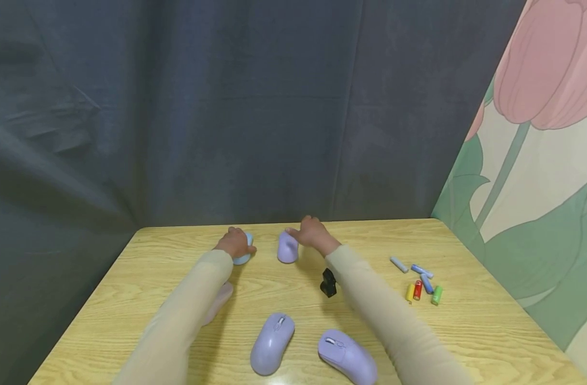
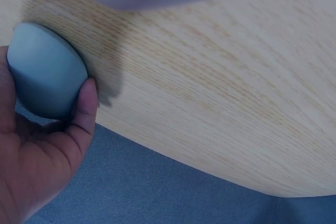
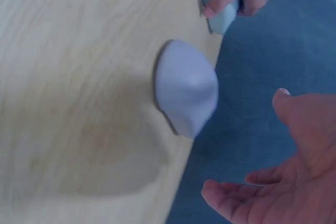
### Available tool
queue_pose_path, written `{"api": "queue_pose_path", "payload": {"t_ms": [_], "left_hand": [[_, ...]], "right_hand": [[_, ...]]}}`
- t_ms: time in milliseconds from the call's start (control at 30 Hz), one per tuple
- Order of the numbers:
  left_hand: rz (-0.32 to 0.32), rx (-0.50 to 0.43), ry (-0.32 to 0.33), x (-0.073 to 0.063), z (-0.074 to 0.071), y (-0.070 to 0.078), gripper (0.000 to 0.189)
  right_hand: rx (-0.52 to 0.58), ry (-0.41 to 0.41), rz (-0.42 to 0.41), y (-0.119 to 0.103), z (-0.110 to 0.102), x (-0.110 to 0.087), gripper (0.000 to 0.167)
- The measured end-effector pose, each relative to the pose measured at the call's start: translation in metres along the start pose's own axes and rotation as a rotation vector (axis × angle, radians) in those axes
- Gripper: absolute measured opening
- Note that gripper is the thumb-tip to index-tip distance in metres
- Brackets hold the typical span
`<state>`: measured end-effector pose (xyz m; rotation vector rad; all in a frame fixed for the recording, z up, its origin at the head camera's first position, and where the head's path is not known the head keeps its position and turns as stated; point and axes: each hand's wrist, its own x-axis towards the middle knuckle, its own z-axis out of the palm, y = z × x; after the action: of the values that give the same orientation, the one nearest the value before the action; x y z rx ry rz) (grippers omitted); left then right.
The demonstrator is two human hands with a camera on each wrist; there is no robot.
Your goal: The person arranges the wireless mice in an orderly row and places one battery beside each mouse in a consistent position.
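At the far edge of the table, my left hand (image 1: 234, 243) grips a light blue computer mouse (image 2: 47, 72), thumb on one side and fingers on the other. Just right of it lies a lilac mouse (image 1: 287, 248) with its rounded back toward me. My right hand (image 1: 315, 236) is beside that mouse's right side. In the right wrist view, the right hand (image 3: 286, 166) is spread, with a gap between it and the lilac mouse (image 3: 185, 86); nothing is in its fingers.
Two purple mice, one left (image 1: 272, 344) and one right (image 1: 348, 357), lie at the front. A pale pinkish mouse (image 1: 219, 303) is partly hidden by my left sleeve. A small black object (image 1: 329, 283) sits by my right forearm. Several batteries (image 1: 417, 290) lie on the right. A dark curtain (image 1: 255, 117) hangs behind.
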<state>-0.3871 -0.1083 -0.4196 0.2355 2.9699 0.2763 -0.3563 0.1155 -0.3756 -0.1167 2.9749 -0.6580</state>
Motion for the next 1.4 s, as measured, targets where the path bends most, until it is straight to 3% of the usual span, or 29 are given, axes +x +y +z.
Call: {"api": "queue_pose_path", "payload": {"t_ms": [200,500,667,833,1067,1400], "left_hand": [[0.009,0.009,-0.004,-0.002,-0.002,0.001,0.076],[0.005,0.009,-0.011,0.001,0.000,0.000,0.077],[0.019,0.023,-0.007,0.003,0.004,0.001,0.078],[-0.006,-0.001,-0.014,0.002,0.003,0.005,0.078],[-0.022,0.024,-0.017,0.002,0.002,0.006,0.078],[-0.020,0.000,-0.007,0.003,0.003,0.004,0.076]], "right_hand": [[-0.042,-0.003,-0.079,0.000,-0.021,-0.016,0.081],[0.020,-0.017,-0.171,0.001,-0.043,-0.049,0.082],[0.000,0.020,-0.236,0.011,-0.051,-0.071,0.077],[0.001,0.064,-0.307,0.022,-0.057,-0.093,0.075],[0.016,0.110,-0.415,0.042,-0.055,-0.121,0.068],[0.033,0.075,-0.443,0.062,-0.037,-0.158,0.061]]}}
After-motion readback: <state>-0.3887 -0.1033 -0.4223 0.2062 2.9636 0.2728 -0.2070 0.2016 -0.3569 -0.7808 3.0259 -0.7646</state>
